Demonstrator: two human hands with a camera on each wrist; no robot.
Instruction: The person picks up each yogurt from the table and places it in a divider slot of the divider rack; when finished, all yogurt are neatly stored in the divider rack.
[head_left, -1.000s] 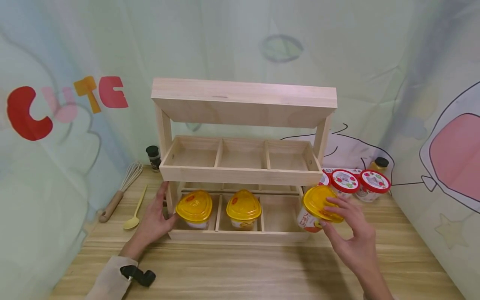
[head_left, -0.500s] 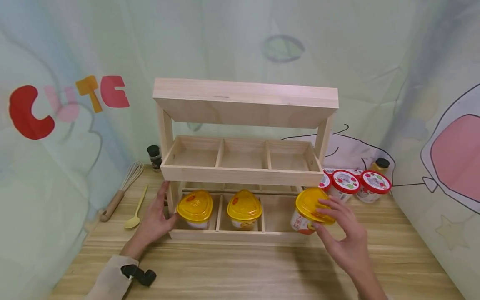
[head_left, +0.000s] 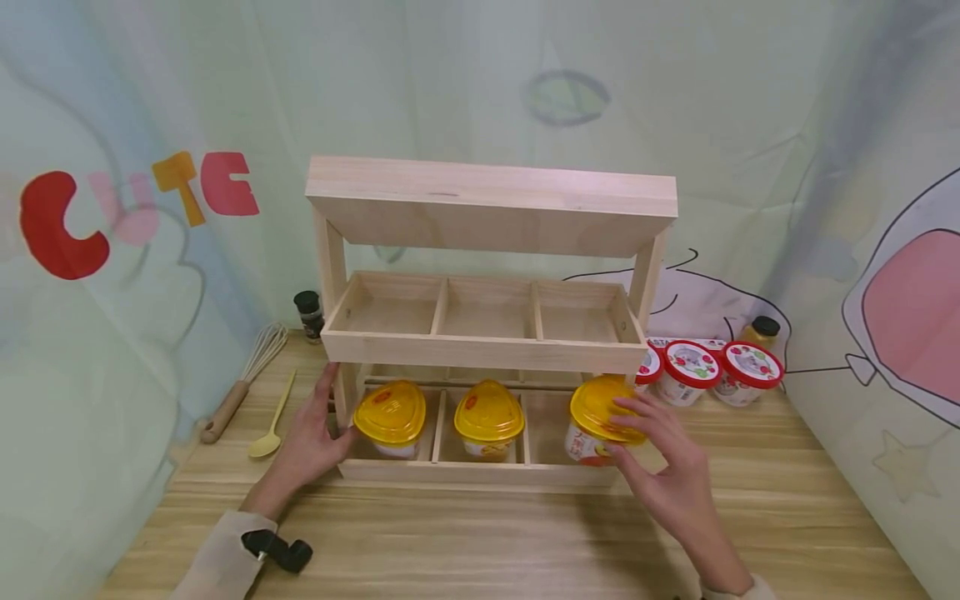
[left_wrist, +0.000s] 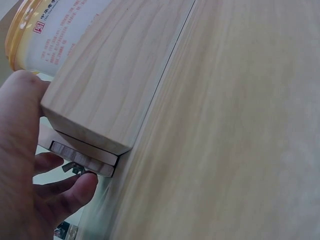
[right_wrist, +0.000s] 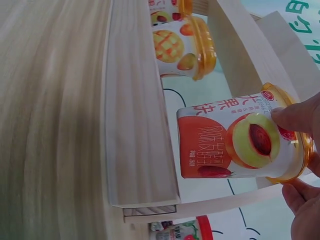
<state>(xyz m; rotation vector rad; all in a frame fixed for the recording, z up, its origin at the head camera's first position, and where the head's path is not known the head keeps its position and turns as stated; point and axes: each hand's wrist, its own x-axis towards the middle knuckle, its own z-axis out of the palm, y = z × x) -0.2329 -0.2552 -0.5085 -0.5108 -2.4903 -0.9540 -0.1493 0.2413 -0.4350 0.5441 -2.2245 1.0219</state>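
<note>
A two-tier wooden rack (head_left: 480, 350) stands on the table. Two yellow-lidded cups (head_left: 388, 415) (head_left: 487, 414) sit in its lower left and middle compartments. My right hand (head_left: 660, 467) grips a third yellow-lidded cup (head_left: 596, 417) (right_wrist: 235, 142) by its lid, over the front right corner of the lower tray, tilted. The right wrist view shows its peach label and a fingertip (right_wrist: 295, 117) on the rim. My left hand (head_left: 311, 437) (left_wrist: 25, 180) holds the rack's lower left corner (left_wrist: 90, 135), thumb on the front, fingers round the side.
Three red-lidded cups (head_left: 693, 367) and a dark-capped bottle (head_left: 759, 327) stand right of the rack. A whisk (head_left: 243, 379), a yellow spoon (head_left: 272, 417) and a small dark jar (head_left: 307, 312) lie to its left. Printed curtains hang close behind and on both sides.
My right hand has carried the yellow-lidded cup leftward and down, from beside the rack's right end to the lower right compartment. The left hand has stayed on the rack corner.
</note>
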